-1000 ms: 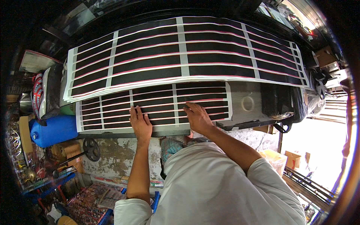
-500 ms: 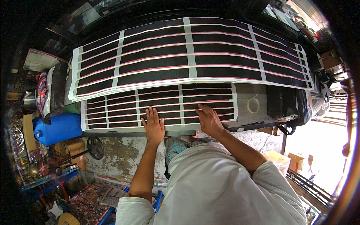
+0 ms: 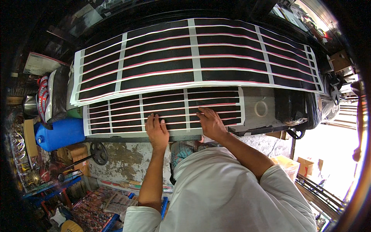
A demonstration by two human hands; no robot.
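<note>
A smaller printed sheet point(image 3: 127, 112), black with white and red stripes, lies flat on the grey work surface in front of me. My left hand point(image 3: 157, 132) rests on its near edge, left of the middle, fingers apart and slightly bent. Further right, my right hand point(image 3: 212, 123) touches the same sheet with its fingers partly stretched toward the left. No held object shows in either hand. Behind, a stack of larger sheets point(image 3: 162, 58) in the same striped pattern overlaps the smaller sheet's far edge.
A tape roll or ring point(image 3: 261, 108) lies right of the small sheet. On the left stands a blue plastic container point(image 3: 61, 133), near a black handwheel point(image 3: 99, 153). Dark plastic-wrapped bundles point(image 3: 305, 110) sit at the right end. A cluttered floor lies below left.
My left hand has drawn back slightly toward me, its fingers bending more. My right hand has shifted a little to the left. The sheets lie about as before.
</note>
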